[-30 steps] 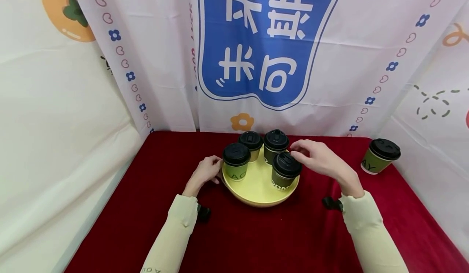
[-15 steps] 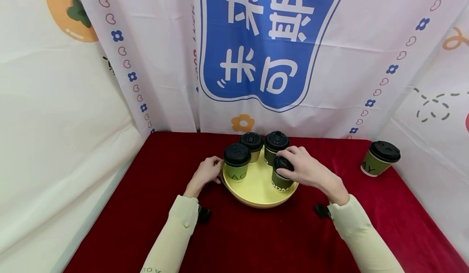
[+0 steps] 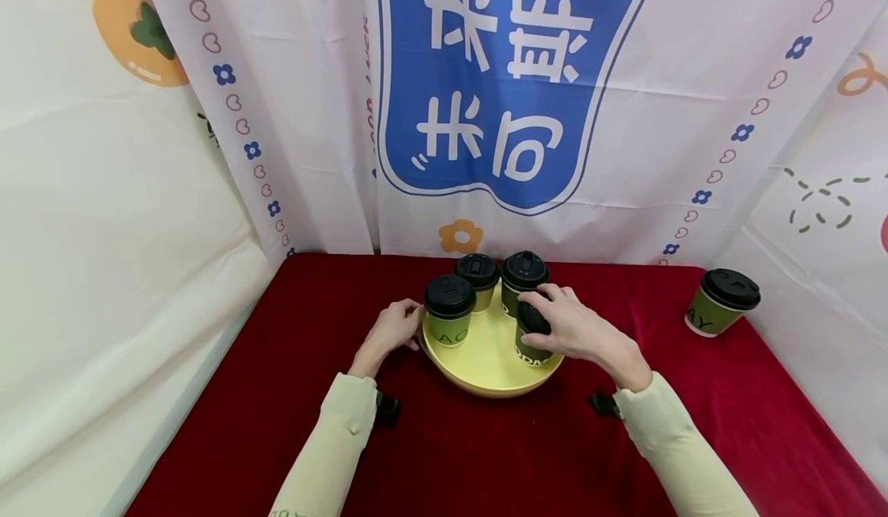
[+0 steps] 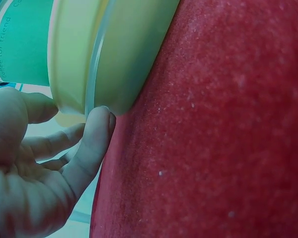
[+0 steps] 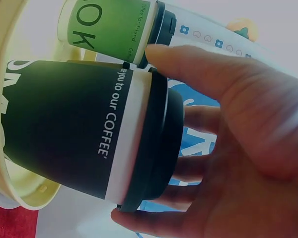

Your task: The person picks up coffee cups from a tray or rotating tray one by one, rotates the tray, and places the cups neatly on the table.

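Note:
A round yellow bowl [image 3: 486, 370] holds several lidded paper coffee cups. My left hand [image 3: 397, 326] grips its left edge, and in the left wrist view the fingers [image 4: 92, 144] lie along the rim and outer wall. My right hand [image 3: 579, 336] grips the dark green coffee cup [image 5: 64, 124] at the bowl's right side, its fingers curled round the black lid [image 5: 161, 144]. Beside my left hand stands a light green cup [image 3: 449, 328]. Behind are a tan cup [image 3: 483, 300] and another dark green cup [image 3: 509, 300]. All four lids are black.
Another green cup [image 3: 714, 313] with a black lid stands on the red tablecloth [image 3: 333, 293] at the far right, near the side wall. A printed white curtain [image 3: 312, 155] closes off the back, with white cloth [image 3: 139, 270] at the left.
My right hand has moved left and down from beside the front dark green cup and taken hold of its lid. My left hand has stayed at the bowl's edge.

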The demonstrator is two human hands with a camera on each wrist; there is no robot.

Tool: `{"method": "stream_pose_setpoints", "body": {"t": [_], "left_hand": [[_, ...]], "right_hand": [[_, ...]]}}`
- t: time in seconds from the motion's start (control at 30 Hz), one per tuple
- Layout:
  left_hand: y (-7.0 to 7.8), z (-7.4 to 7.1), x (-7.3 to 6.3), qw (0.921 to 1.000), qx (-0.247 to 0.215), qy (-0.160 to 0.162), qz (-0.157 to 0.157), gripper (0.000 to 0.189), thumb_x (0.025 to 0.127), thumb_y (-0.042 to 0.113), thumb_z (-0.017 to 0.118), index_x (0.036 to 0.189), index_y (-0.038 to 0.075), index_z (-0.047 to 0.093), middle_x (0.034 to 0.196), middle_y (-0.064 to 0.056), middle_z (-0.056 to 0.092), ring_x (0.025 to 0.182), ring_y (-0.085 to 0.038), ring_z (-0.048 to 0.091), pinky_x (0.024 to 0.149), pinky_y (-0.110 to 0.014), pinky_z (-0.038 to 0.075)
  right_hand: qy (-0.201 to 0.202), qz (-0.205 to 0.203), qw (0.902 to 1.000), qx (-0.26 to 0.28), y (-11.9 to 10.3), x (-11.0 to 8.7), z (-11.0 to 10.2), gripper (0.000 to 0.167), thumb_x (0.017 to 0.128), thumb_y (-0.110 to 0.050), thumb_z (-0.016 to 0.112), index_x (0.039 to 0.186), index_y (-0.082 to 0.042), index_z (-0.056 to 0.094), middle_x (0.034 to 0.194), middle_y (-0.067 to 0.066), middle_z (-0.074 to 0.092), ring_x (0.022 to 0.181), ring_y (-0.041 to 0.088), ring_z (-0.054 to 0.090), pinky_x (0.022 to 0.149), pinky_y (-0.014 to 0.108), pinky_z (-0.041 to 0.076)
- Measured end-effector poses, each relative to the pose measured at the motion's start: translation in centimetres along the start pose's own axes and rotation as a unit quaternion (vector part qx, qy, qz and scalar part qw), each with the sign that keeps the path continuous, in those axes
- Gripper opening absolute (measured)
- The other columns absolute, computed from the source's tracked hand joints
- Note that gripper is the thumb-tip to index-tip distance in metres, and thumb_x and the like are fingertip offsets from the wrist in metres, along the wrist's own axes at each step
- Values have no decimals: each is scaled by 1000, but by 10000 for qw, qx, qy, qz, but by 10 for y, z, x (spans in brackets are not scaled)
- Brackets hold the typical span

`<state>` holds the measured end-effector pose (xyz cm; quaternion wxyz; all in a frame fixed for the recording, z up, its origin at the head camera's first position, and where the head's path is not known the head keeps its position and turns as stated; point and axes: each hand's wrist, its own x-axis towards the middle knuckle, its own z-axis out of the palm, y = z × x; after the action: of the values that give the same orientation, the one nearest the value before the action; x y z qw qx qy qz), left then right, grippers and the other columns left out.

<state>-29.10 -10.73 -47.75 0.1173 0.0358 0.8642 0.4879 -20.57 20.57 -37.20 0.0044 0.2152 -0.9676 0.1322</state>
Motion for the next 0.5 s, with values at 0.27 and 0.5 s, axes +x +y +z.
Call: {"method": "stream_pose_setpoints", "body": {"t": [0.27, 0.5], "left_hand": [[-2, 0, 0, 10000, 17, 36, -19, 36, 104, 36, 47, 127, 12, 61, 93, -13, 65, 60, -23, 66, 59, -33, 57], [0, 0, -1, 10000, 32, 30, 24, 36, 104, 36, 47, 127, 12, 61, 94, -13, 65, 60, -23, 66, 59, -33, 57]], "right_hand": [[30, 125, 9997, 188, 4, 2, -2, 61, 85, -37, 76, 138, -15, 55, 138, 20, 50, 123, 37, 46, 92, 50, 52], [249, 148, 9986, 432, 15, -4, -21, 58, 85, -34, 75, 137, -14, 56, 134, 19, 52, 120, 37, 47, 96, 52, 47]]}}
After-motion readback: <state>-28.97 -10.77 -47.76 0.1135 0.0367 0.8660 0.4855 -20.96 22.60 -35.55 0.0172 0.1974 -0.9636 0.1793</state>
